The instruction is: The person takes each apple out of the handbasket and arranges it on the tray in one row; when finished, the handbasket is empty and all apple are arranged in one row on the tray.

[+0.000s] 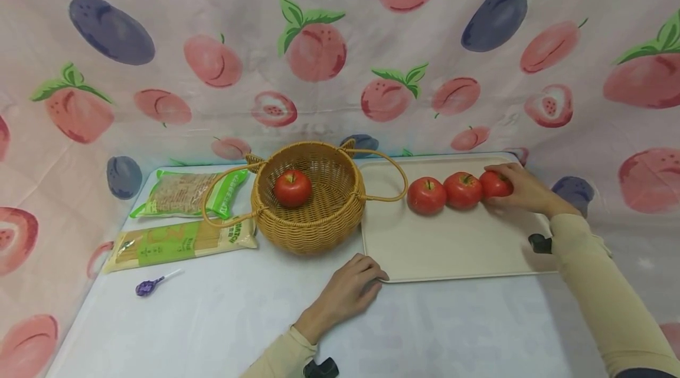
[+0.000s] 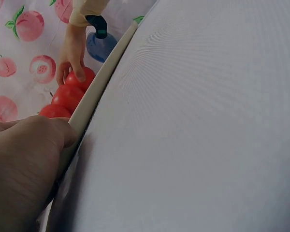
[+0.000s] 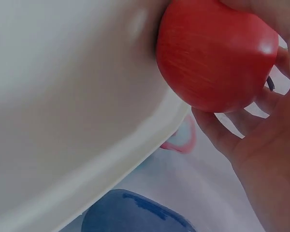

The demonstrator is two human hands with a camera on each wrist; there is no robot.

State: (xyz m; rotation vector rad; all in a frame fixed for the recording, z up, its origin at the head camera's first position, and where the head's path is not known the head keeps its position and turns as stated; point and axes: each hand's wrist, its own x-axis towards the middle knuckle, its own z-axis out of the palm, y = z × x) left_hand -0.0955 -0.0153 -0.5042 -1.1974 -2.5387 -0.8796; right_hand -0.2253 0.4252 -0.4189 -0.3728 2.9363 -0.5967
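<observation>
My right hand (image 1: 523,189) holds a red apple (image 3: 215,55) at the right end of a row on the beige tray (image 1: 457,248). Its fingers and thumb curve round the fruit. Left of it in the same row stand two more apples, a middle apple (image 1: 463,190) and an end apple (image 1: 427,195). My left hand (image 1: 347,289) pinches the tray's near left corner, with the thumb by the rim in the left wrist view. Beside the tray, a wicker basket (image 1: 308,236) with two looped handles contains one red apple (image 1: 293,188).
Left of the basket lie a green-edged food packet (image 1: 183,194) and a long pack of noodles (image 1: 180,243). A purple lollipop (image 1: 149,287) rests in front of them on the white table (image 1: 223,313). A fruit-print cloth (image 1: 329,106) hangs behind.
</observation>
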